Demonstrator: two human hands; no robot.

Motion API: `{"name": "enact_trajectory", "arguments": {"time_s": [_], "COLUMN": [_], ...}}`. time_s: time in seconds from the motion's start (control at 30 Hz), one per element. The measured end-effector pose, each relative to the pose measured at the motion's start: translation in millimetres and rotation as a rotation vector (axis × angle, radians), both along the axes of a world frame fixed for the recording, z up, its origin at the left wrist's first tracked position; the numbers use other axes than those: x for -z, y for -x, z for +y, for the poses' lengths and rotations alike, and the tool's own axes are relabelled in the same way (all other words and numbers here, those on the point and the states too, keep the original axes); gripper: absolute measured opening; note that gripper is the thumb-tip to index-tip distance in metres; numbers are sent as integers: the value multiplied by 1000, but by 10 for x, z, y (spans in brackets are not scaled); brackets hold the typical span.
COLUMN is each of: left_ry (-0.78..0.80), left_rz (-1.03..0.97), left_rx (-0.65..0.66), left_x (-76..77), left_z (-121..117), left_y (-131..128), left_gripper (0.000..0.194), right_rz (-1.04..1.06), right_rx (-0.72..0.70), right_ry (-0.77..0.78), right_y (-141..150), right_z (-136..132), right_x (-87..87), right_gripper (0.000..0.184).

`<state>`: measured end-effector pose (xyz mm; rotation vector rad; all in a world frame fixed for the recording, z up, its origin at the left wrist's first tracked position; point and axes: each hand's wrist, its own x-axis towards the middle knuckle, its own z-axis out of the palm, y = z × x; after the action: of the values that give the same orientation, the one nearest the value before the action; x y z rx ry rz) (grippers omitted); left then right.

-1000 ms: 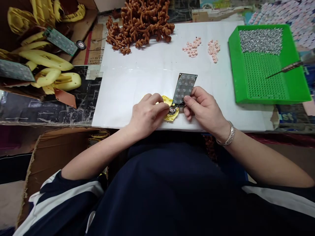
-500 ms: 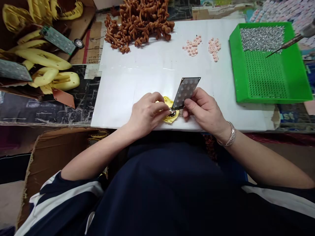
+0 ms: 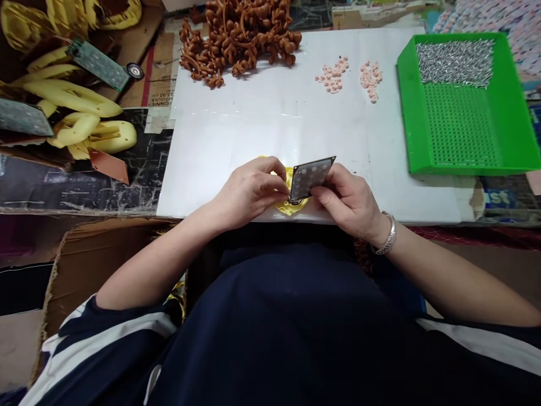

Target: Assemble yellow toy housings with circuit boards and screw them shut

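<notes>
My right hand [image 3: 353, 200] pinches a circuit board [image 3: 311, 178] with rows of pale round pads, holding it tilted over a yellow plastic shell [image 3: 291, 208]. The shell lies on the white board near its front edge, partly covered by the circuit board and my fingers. My left hand [image 3: 257, 189] is closed at the shell, its fingertips pinched together by the circuit board's lower left corner. What sits between those fingertips is too small to make out.
A heap of brown plastic parts [image 3: 240, 42] and two clusters of small pink pieces [image 3: 333, 77] lie at the back of the white board [image 3: 228, 124]. A green tray [image 3: 469, 160] with metal screws [image 3: 456, 62] stands right. Left are yellow shells [image 3: 71, 98] and another circuit board [image 3: 99, 65].
The circuit board has tipped lower, and my right hand has come slightly left with it. My left hand stays at the shell. The screwdriver tip above the green tray has left the view.
</notes>
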<state>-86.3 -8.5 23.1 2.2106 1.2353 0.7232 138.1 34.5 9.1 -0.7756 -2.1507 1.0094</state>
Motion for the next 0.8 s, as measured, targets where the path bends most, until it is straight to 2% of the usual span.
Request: {"name": "enact_trajectory", "arguments": {"time_s": [0.13, 0.4, 0.7, 0.8], "left_ry": [54, 41, 43, 46], "left_rz": [29, 61, 24, 22], "left_rx": [35, 118, 81, 49], "left_x": [-67, -110, -66, -41], "left_z": [50, 92, 62, 59], "left_y": [16, 58, 48, 40], "left_gripper": [17, 14, 13, 14], "right_rz": [-50, -40, 34, 28], "right_rx": [54, 78, 84, 85], "right_ry": [-46, 22, 171, 141], "right_y": [5, 13, 11, 6], "right_z": [-12, -31, -49, -46], "right_x": [-6, -7, -8, -9], "right_gripper": [5, 10, 19, 19]}}
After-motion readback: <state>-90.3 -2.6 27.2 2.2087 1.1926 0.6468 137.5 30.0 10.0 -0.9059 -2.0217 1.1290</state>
